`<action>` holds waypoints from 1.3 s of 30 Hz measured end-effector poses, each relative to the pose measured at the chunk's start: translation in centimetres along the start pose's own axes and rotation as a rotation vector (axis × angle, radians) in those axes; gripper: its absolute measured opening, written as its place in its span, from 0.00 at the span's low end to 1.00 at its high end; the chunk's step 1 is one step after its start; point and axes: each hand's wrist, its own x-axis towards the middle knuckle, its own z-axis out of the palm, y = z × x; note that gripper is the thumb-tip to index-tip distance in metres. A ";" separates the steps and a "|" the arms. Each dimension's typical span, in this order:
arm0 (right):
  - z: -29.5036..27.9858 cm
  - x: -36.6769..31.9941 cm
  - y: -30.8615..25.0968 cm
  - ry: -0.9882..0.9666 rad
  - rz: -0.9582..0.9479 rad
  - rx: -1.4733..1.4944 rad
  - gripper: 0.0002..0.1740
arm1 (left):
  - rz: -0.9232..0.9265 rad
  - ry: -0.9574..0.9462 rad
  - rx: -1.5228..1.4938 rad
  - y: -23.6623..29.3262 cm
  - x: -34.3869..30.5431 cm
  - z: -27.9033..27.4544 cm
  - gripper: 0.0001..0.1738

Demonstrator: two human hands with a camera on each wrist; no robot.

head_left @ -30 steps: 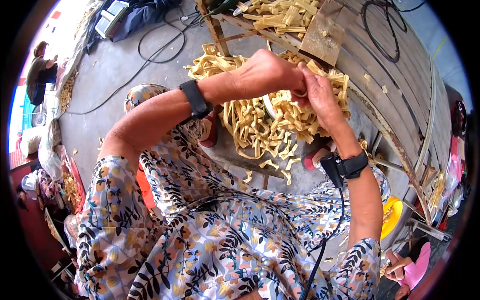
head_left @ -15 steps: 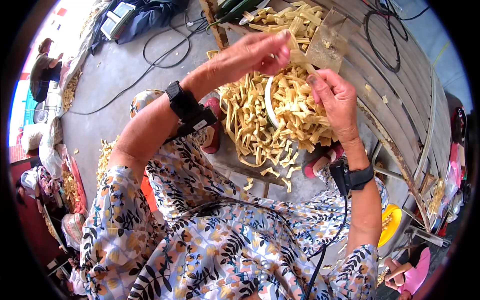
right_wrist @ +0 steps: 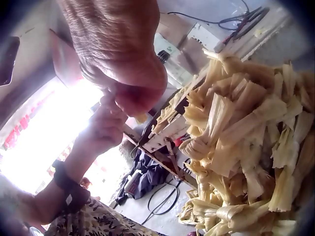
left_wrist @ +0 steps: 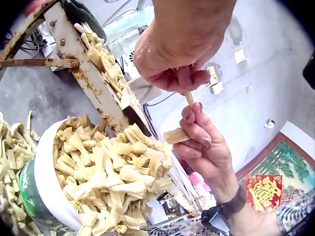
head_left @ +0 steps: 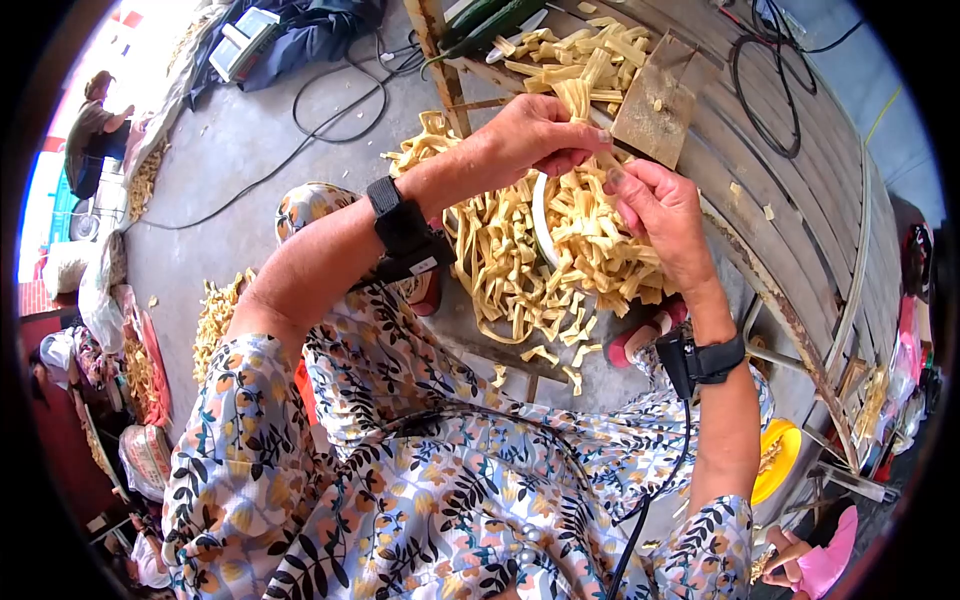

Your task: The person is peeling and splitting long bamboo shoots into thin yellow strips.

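A pale yellow, flat strip (left_wrist: pixel 190 98) runs between my two hands. My left hand (head_left: pixel 545 135) pinches its upper part, thumb and fingers bent together. Below and to the right, my right hand (head_left: pixel 662 215) pinches the lower part. In the left wrist view, a strip end (left_wrist: pixel 175 136) sticks out sideways between the right hand's fingers. The right wrist view shows the right hand (right_wrist: pixel 120 59) from behind, its fingertips mostly hidden. Under the hands stands a white-rimmed green bucket (left_wrist: pixel 42 182), heaped with knotted yellow strips (left_wrist: pixel 115 172).
More yellow strips (head_left: pixel 500 250) are piled left of the bucket. A slatted wooden bench (head_left: pixel 790 230) at the right bears a wooden block (head_left: pixel 655 110) and loose strips (head_left: pixel 545 55). Dark green cucumber-like vegetables (head_left: pixel 490 25) lie behind. A black cable (head_left: pixel 310 130) loops across the floor.
The hands were close together a second ago, then drew apart with the strip stretched between them. Now the left hand has come down and right, nearer the right hand again.
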 end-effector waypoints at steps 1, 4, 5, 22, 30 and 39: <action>0.1 0.0 -0.1 0.007 0.012 -0.005 0.10 | 0.001 -0.003 0.027 0.6 -0.2 0.1 0.16; -0.6 0.0 -0.6 0.034 0.042 -0.087 0.10 | -0.007 -0.059 -0.031 0.8 0.6 -0.5 0.14; -1.1 0.1 -0.9 0.044 0.050 -0.125 0.10 | 0.009 -0.082 -0.105 0.8 0.9 -0.8 0.13; -8.9 6.3 0.0 0.657 -0.186 -0.170 0.06 | 0.288 0.155 -0.006 0.6 11.5 -0.1 0.13; -10.5 8.4 1.7 0.745 -0.114 -0.189 0.07 | 0.292 0.211 0.005 0.0 14.0 0.3 0.12; -10.9 8.8 2.0 0.769 -0.142 -0.238 0.08 | 0.290 0.202 -0.086 -0.3 14.5 0.6 0.12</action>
